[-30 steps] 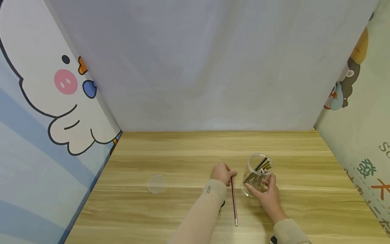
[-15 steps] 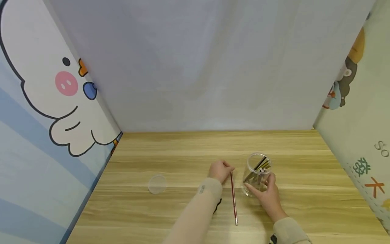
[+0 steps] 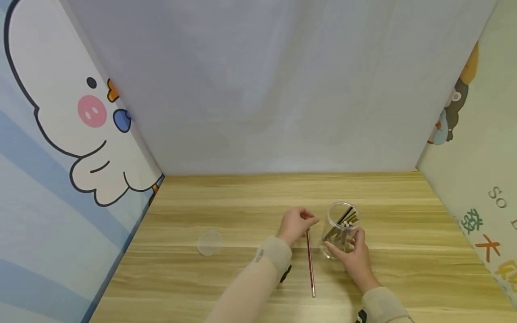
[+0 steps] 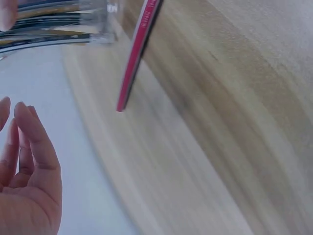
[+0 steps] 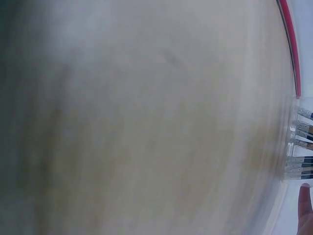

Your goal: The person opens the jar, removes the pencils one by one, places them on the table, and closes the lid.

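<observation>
A red pencil (image 3: 310, 267) lies on the wooden table, running toward the front edge. My left hand (image 3: 296, 225) hovers over its far end, thumb and fingers loosely bent and apart from it. In the left wrist view, the left hand (image 4: 30, 181) holds nothing, and the pencil (image 4: 137, 54) lies free of it. My right hand (image 3: 355, 262) grips a clear jar (image 3: 329, 252) low on its side, thumb in front and fingers behind. The jar stands upright, with several slim dark and yellowish pencils (image 3: 348, 218) leaning inside. In the right wrist view, only a fingertip (image 5: 305, 196) shows beside the jar.
A round translucent disc (image 3: 209, 242) lies flat on the table's left part. A pale grey curtain (image 3: 282, 89) hangs behind the table (image 3: 242, 193), and cartoon-printed panels (image 3: 52, 134) stand at both sides.
My left fingers have come off the far end of the red pencil, and that hand has spread and risen slightly. The pencil and the jar in my right hand stay nearly still.
</observation>
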`<act>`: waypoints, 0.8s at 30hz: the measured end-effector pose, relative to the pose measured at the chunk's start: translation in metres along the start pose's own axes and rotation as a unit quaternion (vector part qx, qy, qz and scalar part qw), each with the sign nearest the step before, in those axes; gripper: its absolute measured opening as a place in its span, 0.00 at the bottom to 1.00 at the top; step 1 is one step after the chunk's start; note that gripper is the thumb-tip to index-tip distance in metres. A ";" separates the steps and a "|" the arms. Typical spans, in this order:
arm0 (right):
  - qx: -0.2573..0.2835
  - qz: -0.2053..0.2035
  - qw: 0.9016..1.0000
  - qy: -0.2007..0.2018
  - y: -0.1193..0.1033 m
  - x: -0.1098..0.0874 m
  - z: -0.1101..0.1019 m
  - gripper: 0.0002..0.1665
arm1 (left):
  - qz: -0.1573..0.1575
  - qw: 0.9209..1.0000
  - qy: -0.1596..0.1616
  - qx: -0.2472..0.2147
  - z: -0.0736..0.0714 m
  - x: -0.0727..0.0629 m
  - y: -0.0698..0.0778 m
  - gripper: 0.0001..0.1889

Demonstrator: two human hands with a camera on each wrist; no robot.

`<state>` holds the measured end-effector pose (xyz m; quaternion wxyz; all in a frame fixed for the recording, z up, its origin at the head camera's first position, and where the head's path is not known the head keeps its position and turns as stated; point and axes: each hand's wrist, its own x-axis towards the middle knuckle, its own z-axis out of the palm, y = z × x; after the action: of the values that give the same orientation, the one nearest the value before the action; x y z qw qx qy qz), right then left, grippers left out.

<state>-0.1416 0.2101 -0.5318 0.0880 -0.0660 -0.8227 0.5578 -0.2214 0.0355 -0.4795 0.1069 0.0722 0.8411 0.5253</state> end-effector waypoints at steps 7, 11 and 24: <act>-0.002 0.001 1.000 0.003 -0.001 -0.001 -0.001 0.47 | 0.040 0.999 -0.022 -0.010 -0.009 -0.012 0.013 0.13; -0.005 -0.003 1.000 0.003 -0.003 -0.002 -0.001 0.48 | 0.075 0.997 -0.021 -0.008 -0.013 -0.018 0.023 0.14; -0.006 0.012 1.000 -0.014 -0.004 -0.002 -0.002 0.50 | 0.208 0.978 -0.004 0.017 -0.025 -0.040 0.054 0.15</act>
<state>-0.1395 0.2102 -0.5274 0.0692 -0.0686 -0.8261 0.5550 -0.1889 0.0284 -0.4166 -0.0025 0.2499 0.8161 0.5210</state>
